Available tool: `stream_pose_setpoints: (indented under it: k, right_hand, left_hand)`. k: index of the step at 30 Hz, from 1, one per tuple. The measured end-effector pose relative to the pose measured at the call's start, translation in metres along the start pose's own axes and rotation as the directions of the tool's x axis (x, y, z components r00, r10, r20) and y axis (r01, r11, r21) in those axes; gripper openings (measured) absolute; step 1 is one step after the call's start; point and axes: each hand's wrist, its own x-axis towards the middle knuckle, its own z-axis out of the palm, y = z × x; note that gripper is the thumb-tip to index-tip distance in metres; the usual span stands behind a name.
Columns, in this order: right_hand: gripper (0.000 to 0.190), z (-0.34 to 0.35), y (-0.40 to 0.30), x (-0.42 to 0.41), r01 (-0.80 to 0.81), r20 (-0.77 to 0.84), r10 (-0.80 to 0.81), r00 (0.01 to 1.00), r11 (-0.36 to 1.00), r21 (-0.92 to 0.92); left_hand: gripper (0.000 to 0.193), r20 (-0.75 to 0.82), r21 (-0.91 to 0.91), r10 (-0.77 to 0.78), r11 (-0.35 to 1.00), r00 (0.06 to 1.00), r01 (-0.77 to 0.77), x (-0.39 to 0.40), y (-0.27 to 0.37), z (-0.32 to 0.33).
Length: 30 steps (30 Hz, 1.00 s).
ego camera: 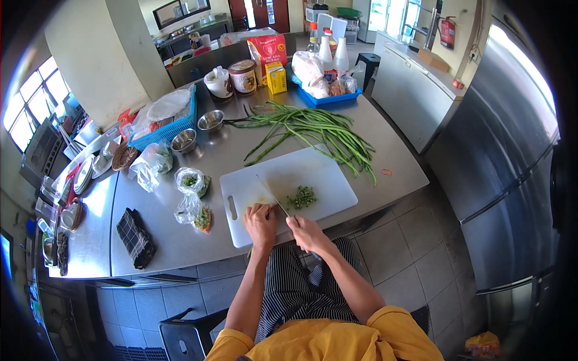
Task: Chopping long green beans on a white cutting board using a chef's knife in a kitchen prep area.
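A white plastic cutting board [325, 173] lies at the table's near edge. My right hand [309, 234] grips the handle of a kitchen knife [276, 197], its blade slanting away to the left over the board. Beside the blade, my left hand [261, 223] is curled down on the board, its fingers bent. What it holds is mostly hidden, but a green end of long beans [250, 251] shows by the wrist. Chopped green bean pieces [302, 197] form a small pile right of the knife. Uncut long beans [316, 126] are spread beyond the board, some overlapping its far edge.
On the steel table [180, 243] are a folded dark cloth [135, 238], bags of chopped vegetables [189, 180] and steel bowls [184, 141]. A blue basket [165, 131], tubs [243, 76] and a blue tray with bottles [334, 98] stand farther back. A red rubber band [387, 172] lies right.
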Motion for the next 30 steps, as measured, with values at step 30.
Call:
stream_pose_setpoints:
  k: [30]
  right_hand:
    - [0.045,-0.001,0.014,0.014,0.017,-0.052,-0.023,0.998,0.992,-0.122]
  left_hand:
    - [0.011,0.078,-0.176,0.003,0.984,0.997,0.011,0.009,0.003,0.024]
